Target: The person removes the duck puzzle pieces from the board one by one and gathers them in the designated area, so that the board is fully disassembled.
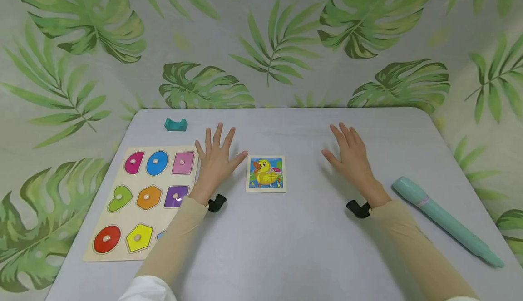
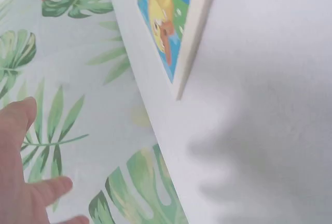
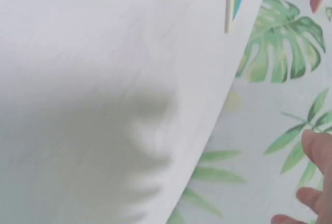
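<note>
Hovering now with left hand point(image 1: 214, 165) and right hand point(image 1: 353, 159) spread wide, gripping nothing, with a flat square wooden-looking yellow-duck tile point(image 1: 266, 174) just right of the left thumb point(image 1: 239, 158), probably light, stiff, slick-faced, best pinched by opposite edges.

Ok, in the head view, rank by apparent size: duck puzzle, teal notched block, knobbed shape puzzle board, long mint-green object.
Largest to smallest, by area:
Knobbed shape puzzle board, partly hidden by the left sleeve
Long mint-green object
Duck puzzle
Teal notched block
</note>
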`<state>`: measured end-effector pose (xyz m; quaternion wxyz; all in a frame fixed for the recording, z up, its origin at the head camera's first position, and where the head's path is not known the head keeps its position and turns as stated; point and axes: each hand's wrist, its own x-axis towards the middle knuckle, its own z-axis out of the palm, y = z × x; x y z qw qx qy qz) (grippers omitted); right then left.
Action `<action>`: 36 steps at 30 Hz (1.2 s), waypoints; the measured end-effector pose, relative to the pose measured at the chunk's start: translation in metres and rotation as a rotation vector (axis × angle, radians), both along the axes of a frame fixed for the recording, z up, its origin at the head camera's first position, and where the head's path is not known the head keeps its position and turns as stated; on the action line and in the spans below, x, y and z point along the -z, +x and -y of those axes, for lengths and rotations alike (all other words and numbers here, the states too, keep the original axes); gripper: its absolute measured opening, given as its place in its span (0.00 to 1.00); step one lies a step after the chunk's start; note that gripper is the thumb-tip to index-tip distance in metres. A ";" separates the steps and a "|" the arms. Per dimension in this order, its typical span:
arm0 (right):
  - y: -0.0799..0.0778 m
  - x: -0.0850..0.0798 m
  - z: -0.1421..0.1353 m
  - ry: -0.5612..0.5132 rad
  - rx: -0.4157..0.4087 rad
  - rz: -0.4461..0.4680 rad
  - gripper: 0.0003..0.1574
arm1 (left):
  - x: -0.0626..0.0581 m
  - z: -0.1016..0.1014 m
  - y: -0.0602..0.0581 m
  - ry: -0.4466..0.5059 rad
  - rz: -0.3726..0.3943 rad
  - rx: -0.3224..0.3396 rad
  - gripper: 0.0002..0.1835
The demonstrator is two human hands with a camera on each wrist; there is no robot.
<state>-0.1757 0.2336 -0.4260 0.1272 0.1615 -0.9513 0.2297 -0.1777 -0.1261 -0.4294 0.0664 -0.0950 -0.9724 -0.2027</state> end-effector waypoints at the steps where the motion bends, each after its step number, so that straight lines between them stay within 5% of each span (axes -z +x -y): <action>1: -0.001 0.000 0.005 -0.039 -0.038 -0.011 0.44 | -0.001 0.000 0.002 0.019 -0.008 0.026 0.41; 6: -0.005 0.000 0.031 -0.171 -0.178 0.029 0.41 | -0.001 0.003 0.011 0.070 0.014 0.177 0.37; 15: -0.015 0.009 0.071 -0.286 -0.324 0.203 0.38 | 0.011 0.006 0.031 0.100 0.169 0.404 0.32; 24: -0.029 0.019 0.101 -0.375 -0.427 0.330 0.31 | 0.023 -0.002 0.045 0.100 0.289 0.474 0.29; 36: -0.042 0.029 0.134 -0.293 -0.453 0.533 0.25 | 0.028 -0.009 0.052 0.054 0.214 0.465 0.26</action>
